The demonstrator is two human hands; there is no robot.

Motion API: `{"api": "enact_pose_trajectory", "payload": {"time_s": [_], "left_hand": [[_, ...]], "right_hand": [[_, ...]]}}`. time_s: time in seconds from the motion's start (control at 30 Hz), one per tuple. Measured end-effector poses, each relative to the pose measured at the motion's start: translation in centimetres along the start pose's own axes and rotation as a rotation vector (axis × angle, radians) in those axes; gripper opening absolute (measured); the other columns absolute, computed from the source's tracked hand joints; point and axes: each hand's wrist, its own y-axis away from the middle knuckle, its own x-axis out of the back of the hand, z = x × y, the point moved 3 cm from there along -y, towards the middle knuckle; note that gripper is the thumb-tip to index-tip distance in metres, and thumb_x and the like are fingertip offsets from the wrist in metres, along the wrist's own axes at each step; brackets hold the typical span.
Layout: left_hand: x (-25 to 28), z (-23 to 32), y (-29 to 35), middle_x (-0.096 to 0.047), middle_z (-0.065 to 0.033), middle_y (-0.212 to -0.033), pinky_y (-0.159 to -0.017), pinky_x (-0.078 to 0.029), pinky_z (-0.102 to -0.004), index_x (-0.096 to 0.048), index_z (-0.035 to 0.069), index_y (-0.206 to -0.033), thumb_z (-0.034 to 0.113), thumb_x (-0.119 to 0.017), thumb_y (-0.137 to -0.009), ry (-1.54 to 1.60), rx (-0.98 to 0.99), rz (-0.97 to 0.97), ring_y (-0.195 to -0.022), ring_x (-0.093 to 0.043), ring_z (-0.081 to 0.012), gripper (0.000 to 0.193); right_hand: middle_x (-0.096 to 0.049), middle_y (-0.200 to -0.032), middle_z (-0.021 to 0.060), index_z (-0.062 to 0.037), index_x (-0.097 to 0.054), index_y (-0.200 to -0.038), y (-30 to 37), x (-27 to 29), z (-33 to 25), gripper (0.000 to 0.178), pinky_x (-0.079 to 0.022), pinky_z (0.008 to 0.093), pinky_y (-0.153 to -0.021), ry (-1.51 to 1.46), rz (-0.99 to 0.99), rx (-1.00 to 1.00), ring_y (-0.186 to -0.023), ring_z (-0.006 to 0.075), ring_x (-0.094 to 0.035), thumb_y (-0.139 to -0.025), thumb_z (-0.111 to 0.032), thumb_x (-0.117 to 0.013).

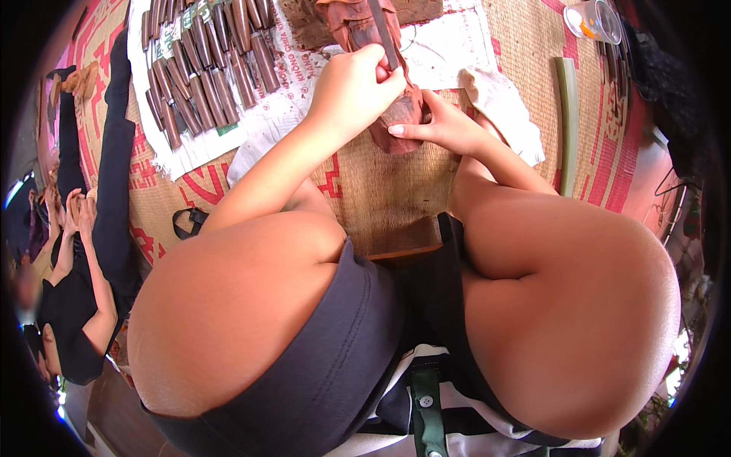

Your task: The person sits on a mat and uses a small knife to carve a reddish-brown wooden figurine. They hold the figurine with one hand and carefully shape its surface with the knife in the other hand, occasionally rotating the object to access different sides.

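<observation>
My left hand (pixel 352 85) is closed at the top middle, thumb and fingers pinching a dark flat strip (pixel 386 34) that slants across a reddish-brown piece. This long piece (pixel 396 139) looks layered, like overlapping leaves or thin sheets; I cannot tell its exact material. My right hand (pixel 449 128) grips its near end from the right, thumb lying on top and fingers partly hidden at its side. Beneath the far part is a brown, rough-looking block or board (pixel 308 27). To the left, several dark brown tube-like rolls (pixel 205 99) lie in rows on a white printed sack (pixel 285 99).
A patterned straw mat (pixel 358 190) covers the floor. On the right are a white cloth (pixel 506 114), a pale green stalk-like length (pixel 567 126), a clear plastic cup (pixel 594 23) with something orange inside, and more dark rolls. Another person (pixel 84 305) sits at the left.
</observation>
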Motion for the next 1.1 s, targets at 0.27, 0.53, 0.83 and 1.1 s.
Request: {"api": "enact_pose_trajectory", "payload": {"time_s": [0.27, 0.53, 0.83, 1.1], "left_hand": [[-0.1, 0.9, -0.6, -0.059, -0.0153, -0.06, -0.052, -0.046, -0.039, -0.056, 0.002, -0.072, 0.021, -0.06, -0.076, -0.108, -0.107, 0.037, -0.056, -0.059, -0.0329, 0.02], [0.1, 1.5, -0.5, -0.059, -0.0146, -0.061, -0.053, -0.047, -0.0381, -0.057, 0.002, -0.074, 0.02, -0.06, -0.076, -0.139, -0.104, 0.049, -0.058, -0.06, -0.0309, 0.018], [0.5, 1.7, -0.4, -0.063, -0.0092, -0.068, -0.055, -0.047, -0.0324, -0.059, 0.005, -0.073, 0.021, -0.063, -0.076, -0.289, -0.169, 0.124, -0.062, -0.062, -0.0243, 0.016], [1.0, 1.5, 0.2, -0.063, -0.007, -0.07, -0.057, -0.048, -0.0326, -0.063, 0.007, -0.077, 0.023, -0.062, -0.077, -0.207, -0.129, 0.106, -0.063, -0.062, -0.0225, 0.017]], "right_hand": [[-0.057, -0.102, 0.0243, 0.0139, -0.045, -0.109, -0.6, -0.3, 1.6, 0.094, -0.044, 0.0321, -0.084, 0.021, 0.027, 0.017, -0.097, 0.0259, -0.057, -0.059, -0.059, -0.074], [-0.057, -0.103, 0.0232, 0.0139, -0.044, -0.111, -0.3, -0.1, 1.0, 0.094, -0.044, 0.0314, -0.085, -0.01, 0.011, -0.011, -0.098, 0.0249, -0.056, -0.058, -0.058, -0.075], [-0.056, -0.107, 0.0226, 0.0131, -0.043, -0.115, -0.3, -0.3, 1.0, 0.093, -0.043, 0.0317, -0.087, -0.054, 0.006, 0.022, -0.102, 0.025, -0.055, -0.06, -0.055, -0.075], [-0.055, -0.109, 0.0228, 0.0131, -0.042, -0.116, 0.2, 0.2, 0.0, 0.093, -0.043, 0.0319, -0.088, -0.004, -0.004, -0.036, -0.103, 0.0249, -0.055, -0.061, -0.054, -0.075]]}}
